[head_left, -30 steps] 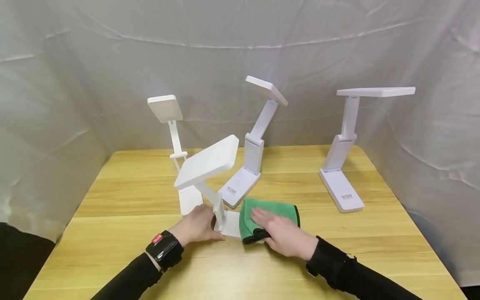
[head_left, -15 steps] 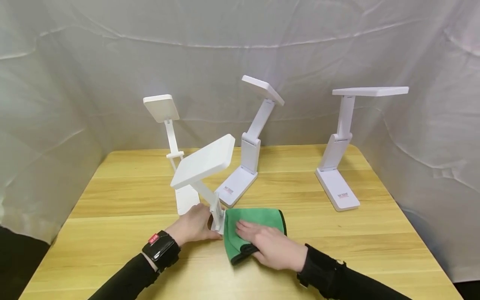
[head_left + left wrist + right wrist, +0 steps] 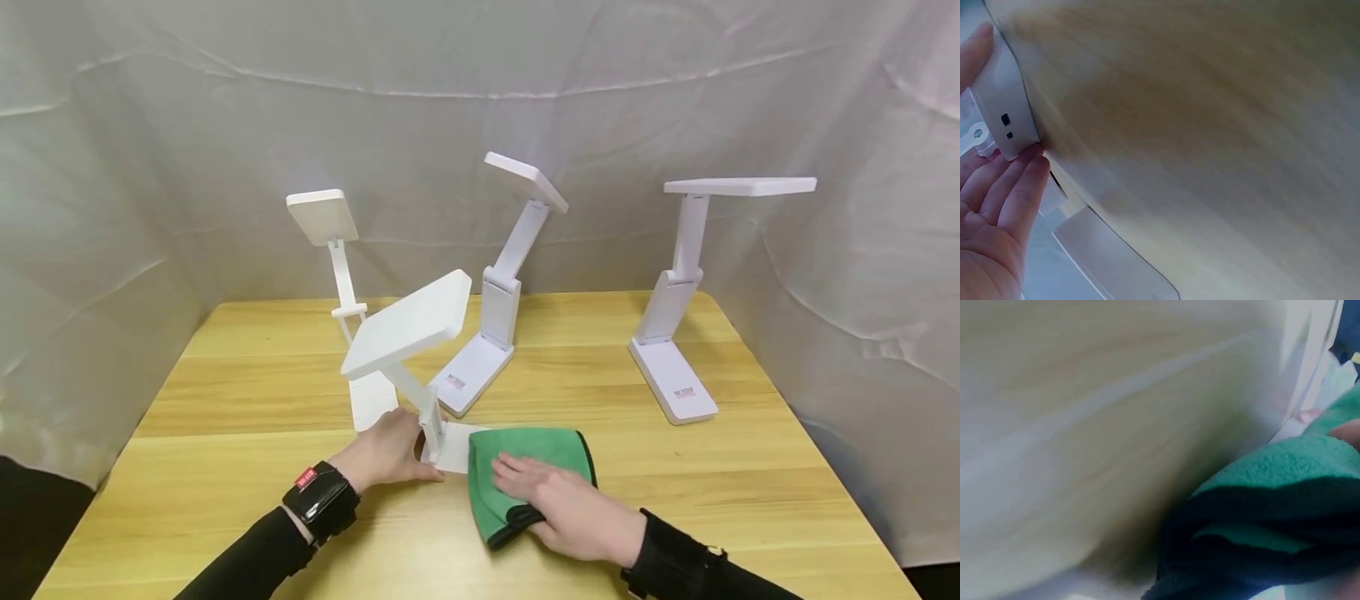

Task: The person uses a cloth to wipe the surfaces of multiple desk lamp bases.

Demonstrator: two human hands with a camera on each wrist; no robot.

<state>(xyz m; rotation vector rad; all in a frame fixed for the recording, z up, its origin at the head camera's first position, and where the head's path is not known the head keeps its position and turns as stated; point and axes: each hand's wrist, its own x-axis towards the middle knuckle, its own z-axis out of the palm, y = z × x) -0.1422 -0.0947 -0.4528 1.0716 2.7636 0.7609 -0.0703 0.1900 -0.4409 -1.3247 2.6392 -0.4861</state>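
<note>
A white folding desk lamp [image 3: 408, 325] stands nearest the person, its panel tilted over the left hand. The left hand [image 3: 386, 450] grips the hinge end of its base [image 3: 453, 450], thumb on the near side and fingers on the far side; the left wrist view shows two small ports in that end [image 3: 1005, 119]. A green cloth [image 3: 551, 446] with black edging lies folded over the base's right end, which it hides. The right hand [image 3: 558, 504] presses on the cloth with its fingers laid out straight. In the right wrist view the cloth [image 3: 1285, 465] bunches beside a fingertip.
Three more white lamps stand unfolded behind: a left one [image 3: 322, 217], a middle one [image 3: 498, 308] and a right one [image 3: 671, 375]. The wooden table [image 3: 247, 500] is enclosed by a grey-white curtain [image 3: 420, 125] at the back and sides.
The right hand slid the cloth left toward the lamp's hinge, then back right, uncovering part of the base. The left hand keeps its grip on the base.
</note>
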